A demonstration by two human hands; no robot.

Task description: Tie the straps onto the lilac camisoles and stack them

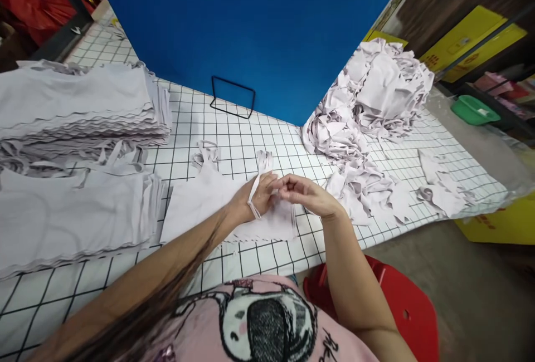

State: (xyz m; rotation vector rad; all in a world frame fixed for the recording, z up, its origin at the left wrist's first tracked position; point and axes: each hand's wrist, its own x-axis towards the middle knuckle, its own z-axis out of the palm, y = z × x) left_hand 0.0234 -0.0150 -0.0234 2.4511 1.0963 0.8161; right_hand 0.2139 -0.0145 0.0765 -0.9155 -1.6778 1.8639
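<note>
A pale lilac tank-top piece lies flat on the gridded table in front of me. My left hand is closed on one of its shoulder straps, which loops over the back of the hand. My right hand meets it from the right, fingers pinched on the same strap end. Both hands hover just above the garment's right edge.
Two tall stacks of the same cut pieces fill the table's left side. A heap of crumpled fabric sits at the right, with loose scraps beyond. A black wire stand stands by the blue wall. A red stool is below my right arm.
</note>
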